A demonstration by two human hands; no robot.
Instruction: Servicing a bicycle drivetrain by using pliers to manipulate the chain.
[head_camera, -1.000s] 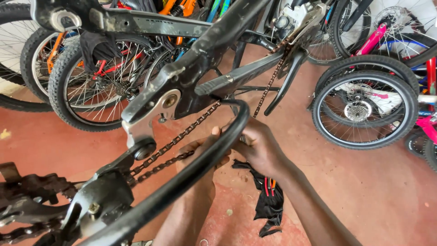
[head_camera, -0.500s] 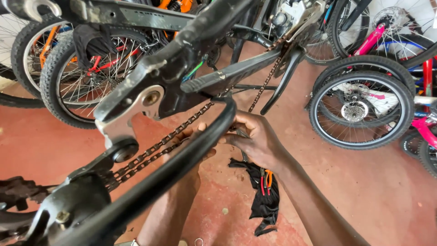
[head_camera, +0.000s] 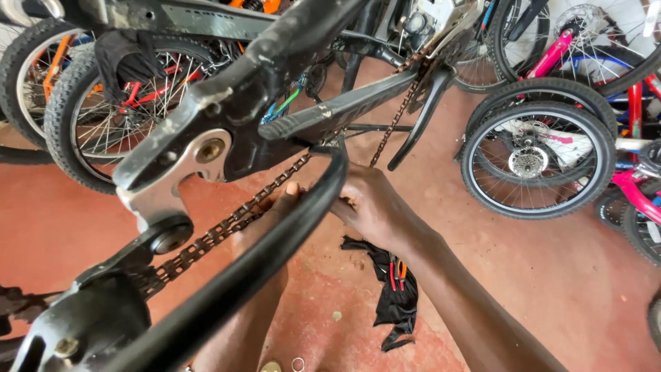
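Both hands pinch the chain: right hand closed on it, left hand probably too, half-hidden. Keep tension even.

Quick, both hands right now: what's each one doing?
Left hand: mostly hidden behind the black bar, fingers at the chain; grip cannot be told.
Right hand: closed on the black bar.

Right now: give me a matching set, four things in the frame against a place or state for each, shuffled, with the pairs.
Things:
1. rusty brown bicycle chain
2. black cloth with red and orange handled tools
3. small black-tyred spoked wheel
4. right hand

Places or states:
A. lying on the red floor
B. standing at the right, by a pink frame
C. gripping the curved black tube
D. stretched diagonally under the black frame

Pairs: 1-D, 2-A, 3-B, 4-C
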